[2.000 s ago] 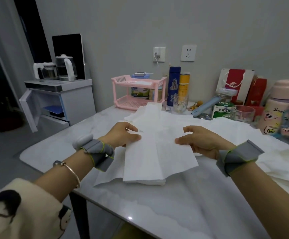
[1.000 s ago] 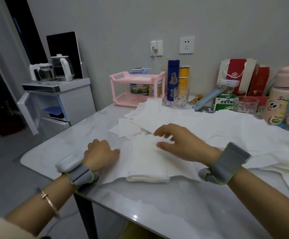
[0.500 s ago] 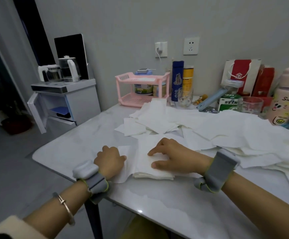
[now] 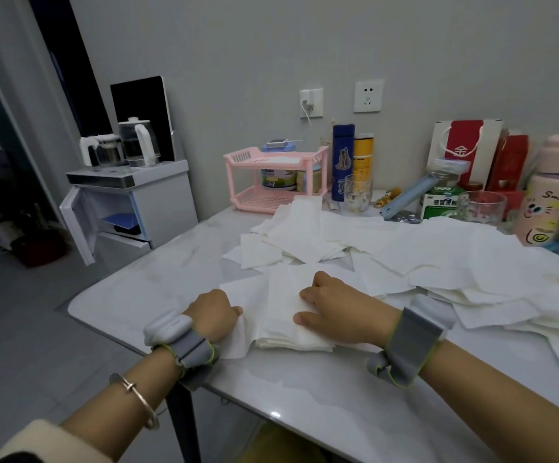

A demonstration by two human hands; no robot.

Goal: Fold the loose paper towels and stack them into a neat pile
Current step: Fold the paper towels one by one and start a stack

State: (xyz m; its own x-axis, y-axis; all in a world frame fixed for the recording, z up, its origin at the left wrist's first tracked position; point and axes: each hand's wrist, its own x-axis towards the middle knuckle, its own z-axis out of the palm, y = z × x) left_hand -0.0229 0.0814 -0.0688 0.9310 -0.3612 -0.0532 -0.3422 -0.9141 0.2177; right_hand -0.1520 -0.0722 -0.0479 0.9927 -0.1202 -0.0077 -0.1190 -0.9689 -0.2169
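Now the flattening step: the right hand [image 4: 341, 309] presses straight fingers [image 4: 309, 295] on the white folded paper-towel pile [image 4: 281, 322]. The left hand [image 4: 213, 312] is curled beside it, grip unclear. Next, I judge, a loose white paper towel [image 4: 438, 255] beyond the fingers needs fetching.

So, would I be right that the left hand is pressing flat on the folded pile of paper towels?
Not quite: it is the right hand that presses flat on the folded pile, as the head view shows. The left hand sits curled beside it, at the edge of a loose sheet.
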